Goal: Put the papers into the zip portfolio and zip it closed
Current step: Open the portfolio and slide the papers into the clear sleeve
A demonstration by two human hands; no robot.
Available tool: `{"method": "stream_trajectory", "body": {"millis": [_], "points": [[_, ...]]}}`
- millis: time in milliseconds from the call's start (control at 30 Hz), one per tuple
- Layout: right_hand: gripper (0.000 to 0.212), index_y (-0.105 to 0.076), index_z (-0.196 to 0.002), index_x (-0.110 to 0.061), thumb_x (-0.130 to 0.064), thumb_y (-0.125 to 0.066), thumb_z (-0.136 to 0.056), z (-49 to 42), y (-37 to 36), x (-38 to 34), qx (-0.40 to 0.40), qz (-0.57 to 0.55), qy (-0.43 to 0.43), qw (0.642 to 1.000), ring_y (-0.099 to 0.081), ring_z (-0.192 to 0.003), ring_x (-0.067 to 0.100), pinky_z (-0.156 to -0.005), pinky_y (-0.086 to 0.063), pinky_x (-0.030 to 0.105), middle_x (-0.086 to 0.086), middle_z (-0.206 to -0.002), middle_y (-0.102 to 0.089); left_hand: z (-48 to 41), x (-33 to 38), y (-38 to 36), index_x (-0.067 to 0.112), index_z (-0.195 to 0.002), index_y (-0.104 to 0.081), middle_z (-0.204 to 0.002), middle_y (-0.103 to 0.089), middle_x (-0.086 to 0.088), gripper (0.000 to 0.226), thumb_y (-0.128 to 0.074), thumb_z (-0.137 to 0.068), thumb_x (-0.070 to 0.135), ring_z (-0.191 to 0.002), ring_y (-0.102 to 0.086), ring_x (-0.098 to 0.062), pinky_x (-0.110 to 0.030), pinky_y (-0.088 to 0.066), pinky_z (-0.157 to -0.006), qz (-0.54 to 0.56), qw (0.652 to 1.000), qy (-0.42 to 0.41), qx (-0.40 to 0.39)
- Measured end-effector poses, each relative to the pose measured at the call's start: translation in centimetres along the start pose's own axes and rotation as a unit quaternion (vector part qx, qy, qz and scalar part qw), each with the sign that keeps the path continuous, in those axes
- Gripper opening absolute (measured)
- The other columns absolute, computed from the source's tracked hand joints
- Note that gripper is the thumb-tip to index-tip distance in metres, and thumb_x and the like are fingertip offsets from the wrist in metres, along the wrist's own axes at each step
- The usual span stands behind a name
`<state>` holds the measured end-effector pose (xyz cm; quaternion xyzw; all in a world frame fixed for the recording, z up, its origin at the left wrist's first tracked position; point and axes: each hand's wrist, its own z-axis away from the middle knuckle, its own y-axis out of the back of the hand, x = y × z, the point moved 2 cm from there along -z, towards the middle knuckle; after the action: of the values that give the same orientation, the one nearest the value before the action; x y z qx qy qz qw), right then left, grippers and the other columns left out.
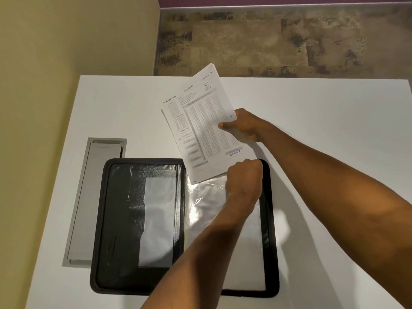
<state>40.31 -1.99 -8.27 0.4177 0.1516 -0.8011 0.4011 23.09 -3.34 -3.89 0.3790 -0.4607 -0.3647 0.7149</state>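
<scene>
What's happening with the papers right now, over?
Right hand shut on papers; left hand pinching the clear sleeve at its top. Portfolio open flat, unzipped. Papers not in yet. Nothing blocking.

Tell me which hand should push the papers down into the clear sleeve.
Right, probably. The right hand pinches the papers by their side edge, free to steer them; the left hand is fisted at the clear sleeve mouth.

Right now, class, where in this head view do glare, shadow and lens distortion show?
Head view: glare whitens the clear plastic sleeve in the open portfolio; the arms cast soft shadows on the white table right of the portfolio; wide-angle bending splays the table edges; the print on the papers is too soft to read.
</scene>
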Motion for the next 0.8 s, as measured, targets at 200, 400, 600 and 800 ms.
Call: {"method": "stream_trajectory", "body": {"millis": [200,400,600,800], "points": [[0.04,-0.067,-0.132,-0.014,-0.025,-0.074,-0.095,0.1,-0.2,0.8,-0.002,0.001,-0.025,1.0,-0.071,-0.095,0.011,-0.07,-0.056,0.02,-0.011,-0.104,-0.074,-0.6,0.4,0.3,0.011,-0.078,-0.071,-0.052,-0.037,0.0,0.017,-0.077,-0.082,-0.004,-0.047,-0.05,-0.023,-0.033,-0.043,-0.053,0.018,0.999,0.029,0.0],[0.044,-0.064,-0.137,-0.012,-0.023,-0.073,-0.096,0.3,-0.2,1.6,0.016,0.012,-0.035,0.999,-0.067,-0.113,0.025,-0.096,-0.054,0.038,0.005,-0.132,-0.07,-0.3,0.8,-0.9,0.012,-0.075,-0.073,-0.061,-0.066,-0.007,0.019,-0.089,-0.073,0.001,-0.049,-0.065,-0.026,-0.033,-0.054,-0.056,-0.001,0.998,0.007,-0.055],[0.046,-0.063,-0.138,-0.01,-0.024,-0.074,-0.096,0.3,-0.3,1.9,0.038,0.021,-0.04,0.998,-0.066,-0.116,0.028,-0.101,-0.053,0.04,0.007,-0.133,-0.069,0.3,1.0,-2.0,0.008,-0.073,-0.075,-0.068,-0.065,-0.012,0.033,-0.1,-0.052,0.006,-0.061,-0.06,-0.028,-0.035,-0.048,-0.051,-0.028,0.999,-0.022,-0.039],[0.045,-0.063,-0.138,-0.011,-0.023,-0.073,-0.096,0.2,-0.5,1.5,0.032,0.027,-0.033,0.999,-0.065,-0.121,0.029,-0.11,-0.05,0.047,0.007,-0.135,-0.069,0.9,1.0,-2.4,0.007,-0.074,-0.075,-0.098,-0.066,-0.014,0.032,-0.098,-0.053,0.013,-0.084,-0.059,-0.03,-0.042,-0.051,-0.069,-0.091,0.991,-0.101,0.006]]}}
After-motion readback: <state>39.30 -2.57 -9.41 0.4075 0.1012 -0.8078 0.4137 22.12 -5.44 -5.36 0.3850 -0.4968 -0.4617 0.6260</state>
